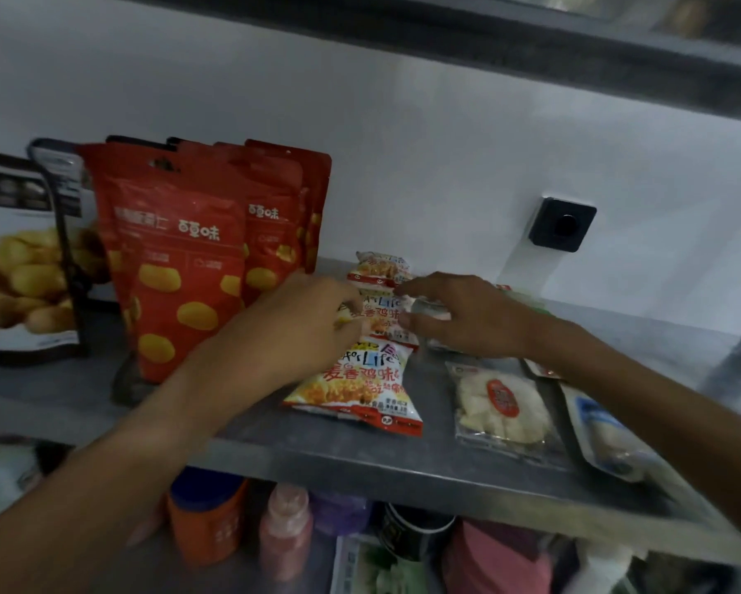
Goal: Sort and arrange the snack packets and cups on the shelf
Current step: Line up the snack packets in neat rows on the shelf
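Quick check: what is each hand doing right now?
Left hand: fingers pinch the middle snack packet.
Right hand: fingers straight, resting on the same packet, open.

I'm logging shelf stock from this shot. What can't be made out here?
- Head view: middle snack packet, partly covered by both hands, left and right.
- Blue packet: right forearm crosses it.
- Lower-shelf bottles: blurred, labels unreadable.
- Left bag: cut off by frame edge.

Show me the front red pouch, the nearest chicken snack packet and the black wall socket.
front red pouch (167, 267), head view, front face.
nearest chicken snack packet (360, 385), head view, printed front.
black wall socket (562, 224), head view, faceplate.
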